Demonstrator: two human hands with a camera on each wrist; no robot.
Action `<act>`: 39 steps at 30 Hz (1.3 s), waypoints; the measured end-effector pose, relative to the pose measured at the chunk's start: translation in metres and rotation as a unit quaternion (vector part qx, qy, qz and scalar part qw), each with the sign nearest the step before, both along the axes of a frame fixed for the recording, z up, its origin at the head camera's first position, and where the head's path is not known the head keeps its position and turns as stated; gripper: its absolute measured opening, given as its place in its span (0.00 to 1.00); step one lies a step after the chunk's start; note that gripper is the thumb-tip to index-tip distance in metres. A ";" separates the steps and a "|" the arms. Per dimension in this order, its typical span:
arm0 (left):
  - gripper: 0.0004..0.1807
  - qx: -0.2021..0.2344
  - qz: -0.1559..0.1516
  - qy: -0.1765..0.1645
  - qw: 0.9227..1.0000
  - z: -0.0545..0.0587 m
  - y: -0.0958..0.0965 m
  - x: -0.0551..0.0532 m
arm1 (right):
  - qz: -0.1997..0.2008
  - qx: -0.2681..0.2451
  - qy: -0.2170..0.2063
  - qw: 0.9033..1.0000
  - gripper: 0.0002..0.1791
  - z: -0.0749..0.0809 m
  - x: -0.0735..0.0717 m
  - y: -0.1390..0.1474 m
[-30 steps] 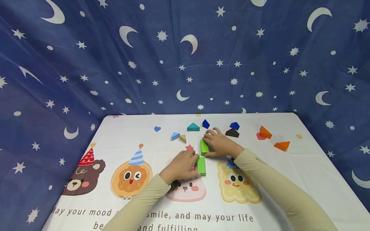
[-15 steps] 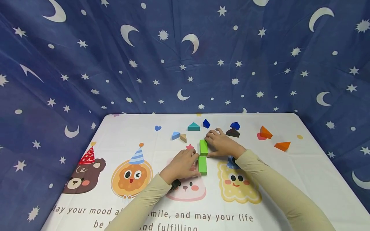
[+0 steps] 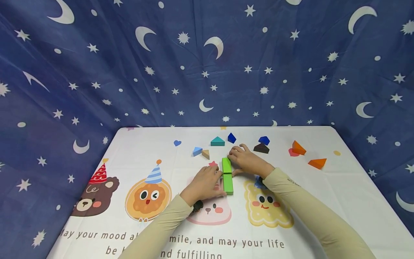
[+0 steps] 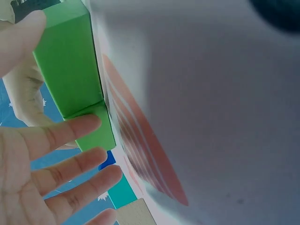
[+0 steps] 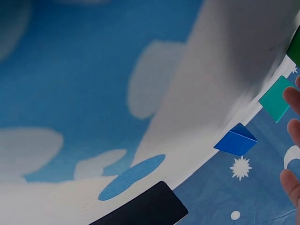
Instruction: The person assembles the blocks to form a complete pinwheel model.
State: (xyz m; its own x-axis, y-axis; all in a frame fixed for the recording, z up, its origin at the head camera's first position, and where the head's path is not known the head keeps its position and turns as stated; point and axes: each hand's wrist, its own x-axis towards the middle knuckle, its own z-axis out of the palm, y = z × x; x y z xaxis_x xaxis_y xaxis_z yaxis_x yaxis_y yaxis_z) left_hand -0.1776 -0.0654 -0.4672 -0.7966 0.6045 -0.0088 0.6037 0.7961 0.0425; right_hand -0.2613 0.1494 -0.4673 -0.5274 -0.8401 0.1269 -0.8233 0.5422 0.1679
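Observation:
Two bright green rectangular blocks lie end to end in the head view, the near block (image 3: 228, 185) and the far block (image 3: 226, 164), with a thin dark seam between them. My left hand (image 3: 203, 183) is at the left side of the near block. In the left wrist view its thumb (image 4: 35, 30) lies at that block's near end, and the index finger (image 4: 84, 124) reaches over the joint, the other fingers spread out straight. My right hand (image 3: 248, 161) rests along the far block's right side, fingertips by its far end. Its spread fingertips (image 5: 291, 131) show in the right wrist view.
Beyond the hands lie a teal triangle block (image 3: 217, 141), a light blue block (image 3: 197, 151), a tan block (image 3: 205, 154), two dark blue blocks (image 3: 231, 138) and a dark brown block (image 3: 261, 148). Two orange blocks (image 3: 317, 163) are to the right on the printed white cloth (image 3: 352, 187).
The far green block has shifted slightly left and the near one slightly right. Their offset has shrunk, and they now form one nearly straight line. Both hands have stayed beside them.

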 end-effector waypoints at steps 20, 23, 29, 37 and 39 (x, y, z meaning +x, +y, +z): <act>0.40 -0.004 0.011 -0.022 1.000 0.002 0.001 0.000 | 0.001 0.001 -0.004 1.000 0.40 0.002 0.004 0.002; 0.41 -0.006 0.010 -0.023 1.000 0.001 0.002 0.000 | -0.002 0.002 -0.006 1.000 0.40 0.003 0.004 0.001; 0.40 -0.007 0.008 -0.018 1.000 0.000 0.001 -0.001 | -0.006 0.006 -0.009 1.000 0.40 0.002 0.005 0.001; 0.40 -0.009 0.002 -0.015 1.000 0.002 0.001 0.001 | -0.001 0.006 -0.016 1.000 0.40 0.002 0.005 0.001; 0.39 -0.010 0.000 -0.017 1.000 0.002 0.001 0.002 | 0.002 0.005 -0.021 1.000 0.40 0.002 0.006 0.001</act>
State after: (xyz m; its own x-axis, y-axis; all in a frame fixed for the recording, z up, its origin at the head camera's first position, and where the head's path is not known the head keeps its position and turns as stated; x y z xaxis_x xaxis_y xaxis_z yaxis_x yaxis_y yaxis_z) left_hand -0.1760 -0.0647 -0.4648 -0.7953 0.6044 -0.0474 0.6026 0.7966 0.0470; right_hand -0.2554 0.1500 -0.4649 -0.5282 -0.8437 0.0962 -0.8321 0.5368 0.1396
